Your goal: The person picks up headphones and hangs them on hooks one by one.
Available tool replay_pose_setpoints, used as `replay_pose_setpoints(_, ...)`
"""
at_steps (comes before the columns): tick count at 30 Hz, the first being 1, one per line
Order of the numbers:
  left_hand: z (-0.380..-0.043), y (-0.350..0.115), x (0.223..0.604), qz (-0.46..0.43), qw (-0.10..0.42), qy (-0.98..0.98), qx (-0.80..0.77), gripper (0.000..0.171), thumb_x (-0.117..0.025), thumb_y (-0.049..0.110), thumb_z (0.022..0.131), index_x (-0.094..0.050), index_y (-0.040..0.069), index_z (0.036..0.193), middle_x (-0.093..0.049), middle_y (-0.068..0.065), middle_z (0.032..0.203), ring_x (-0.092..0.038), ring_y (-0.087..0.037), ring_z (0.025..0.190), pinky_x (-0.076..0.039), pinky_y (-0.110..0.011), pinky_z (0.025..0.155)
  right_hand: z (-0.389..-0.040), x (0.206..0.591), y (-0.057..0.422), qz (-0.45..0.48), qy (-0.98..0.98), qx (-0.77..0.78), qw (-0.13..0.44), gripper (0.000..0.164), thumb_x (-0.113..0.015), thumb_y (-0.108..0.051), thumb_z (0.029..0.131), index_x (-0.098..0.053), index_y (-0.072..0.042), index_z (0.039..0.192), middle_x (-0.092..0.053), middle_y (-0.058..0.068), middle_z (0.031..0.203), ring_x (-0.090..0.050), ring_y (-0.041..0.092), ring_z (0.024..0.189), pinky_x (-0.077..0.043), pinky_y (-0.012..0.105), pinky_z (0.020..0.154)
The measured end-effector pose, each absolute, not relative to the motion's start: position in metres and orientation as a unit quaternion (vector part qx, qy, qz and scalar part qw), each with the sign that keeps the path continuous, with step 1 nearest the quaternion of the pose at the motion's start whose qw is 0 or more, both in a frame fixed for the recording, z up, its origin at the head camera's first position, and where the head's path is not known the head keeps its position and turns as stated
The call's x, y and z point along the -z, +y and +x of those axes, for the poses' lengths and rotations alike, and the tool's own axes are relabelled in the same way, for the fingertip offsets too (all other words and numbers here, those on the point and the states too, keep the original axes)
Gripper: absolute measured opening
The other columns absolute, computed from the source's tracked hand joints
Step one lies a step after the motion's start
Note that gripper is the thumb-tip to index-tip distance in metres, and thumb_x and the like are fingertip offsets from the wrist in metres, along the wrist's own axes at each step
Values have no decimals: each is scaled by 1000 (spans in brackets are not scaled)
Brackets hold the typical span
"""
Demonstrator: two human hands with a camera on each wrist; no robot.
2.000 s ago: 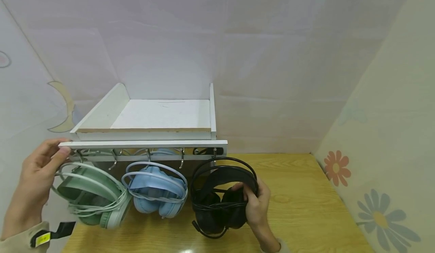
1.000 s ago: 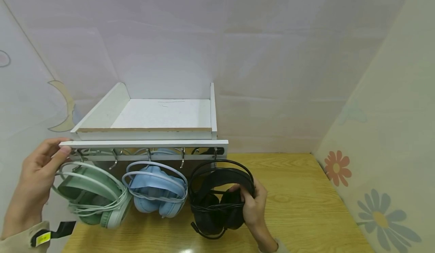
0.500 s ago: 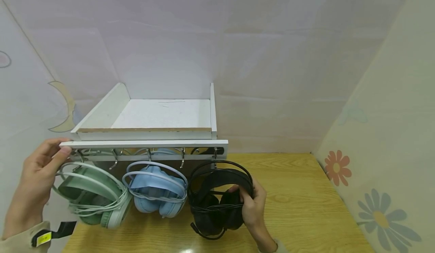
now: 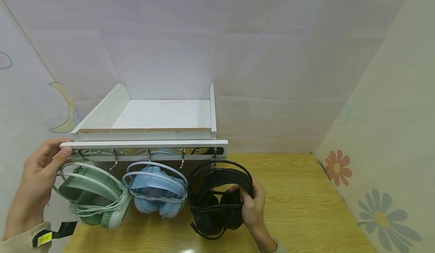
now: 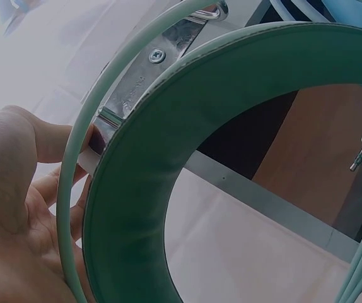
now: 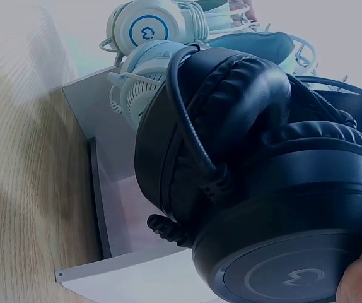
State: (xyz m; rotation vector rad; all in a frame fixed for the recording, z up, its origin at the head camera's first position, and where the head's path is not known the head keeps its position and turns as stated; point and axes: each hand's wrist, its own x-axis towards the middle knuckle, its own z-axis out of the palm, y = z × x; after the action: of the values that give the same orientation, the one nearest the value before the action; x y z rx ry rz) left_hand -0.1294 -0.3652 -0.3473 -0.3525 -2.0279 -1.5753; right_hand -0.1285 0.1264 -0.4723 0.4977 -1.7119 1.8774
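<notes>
At the left end of a white rail [image 4: 146, 144] with metal hooks, my left hand [image 4: 39, 170] pinches the board between thumb and fingers. Green headphones [image 4: 90, 183] hang beside that hand; in the left wrist view their padded headband [image 5: 127, 183] passes in front of the fingers. Light blue headphones [image 4: 158, 185] hang from the middle. My right hand [image 4: 255, 204] grips the black headphones [image 4: 215, 217] by their right side, their thin upper bands right at the rightmost hook [image 4: 215, 153]. The right wrist view shows the black earcups [image 6: 275, 271] close up, a fingertip at one edge.
A white open-topped shelf [image 4: 159, 113] stands behind the rail. Bare hooks [image 4: 182, 158] sit between the hanging headphones. Below lies a wood-grain table [image 4: 292, 204], with a flower-patterned sheet [image 4: 384, 162] on the right and a pale cloth backdrop behind.
Over the two seconds my right hand and the black headphones have shifted slightly left and down, staying nearly still in the last half second. The left hand keeps its place on the rail.
</notes>
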Motion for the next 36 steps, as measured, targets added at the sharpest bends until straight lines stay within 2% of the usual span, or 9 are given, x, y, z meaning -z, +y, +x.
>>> replay_pose_setpoints(10,-130,-364,347,-140,270,-740,600,30,-51,-9,107,-67,0,132,-72,9,114,-65,0,99,-51,-6,83,-129,473,127,193,-636,-695,274,24,-47,13,105,-63,6,88,-68,21,71,-56,25,54,-37,33,49)
replay_pose_setpoints(18,-131,-364,347,-135,271,-754,583,29,-52,-7,108,-64,-3,134,-71,10,115,-64,-1,101,-51,-6,85,-129,474,126,190,-635,-698,269,25,-47,11,106,-64,5,89,-69,20,72,-52,23,52,-35,33,48)
replay_pose_setpoints(24,-130,-364,346,-139,271,-743,595,28,-52,-7,108,-65,-3,133,-72,9,114,-65,-1,99,-52,-7,84,-130,474,125,192,-639,-693,273,24,-47,12,105,-63,6,89,-69,21,72,-60,24,57,-39,31,50)
replay_pose_setpoints(36,-132,-366,347,-148,266,-721,622,30,-52,-10,107,-67,0,131,-73,8,113,-67,-1,98,-52,-7,83,-134,477,124,212,-633,-684,293,23,-50,15,103,-68,3,97,-70,23,78,-52,23,57,-40,31,53)
